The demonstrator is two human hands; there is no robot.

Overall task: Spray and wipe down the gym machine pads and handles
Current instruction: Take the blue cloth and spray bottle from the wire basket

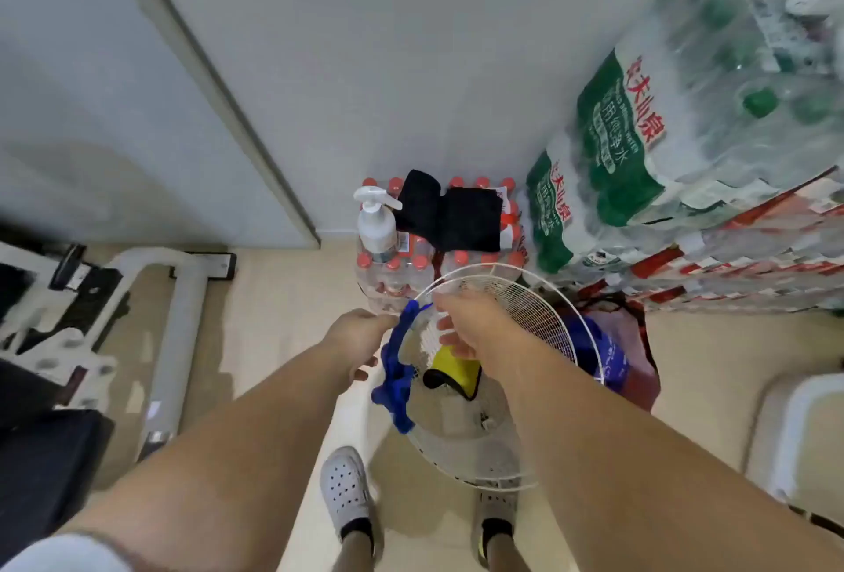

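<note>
Pinching crumpled blue cloth (395, 382), left hand (358, 338) sits beside right hand (463, 320) gripping wire-mesh basket (539, 311).

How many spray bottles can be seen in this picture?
1. The spray bottle stands on the pack of red-capped bottles, left of the black cloth. The white wire basket may hide others.

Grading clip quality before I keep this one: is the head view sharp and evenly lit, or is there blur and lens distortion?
Head view: even, soft light, no harsh glare; wide-angle distortion tilts the door frame and stacked water packs; mild overall softness, yet the blue cloth and spray bottle are readable.
</note>
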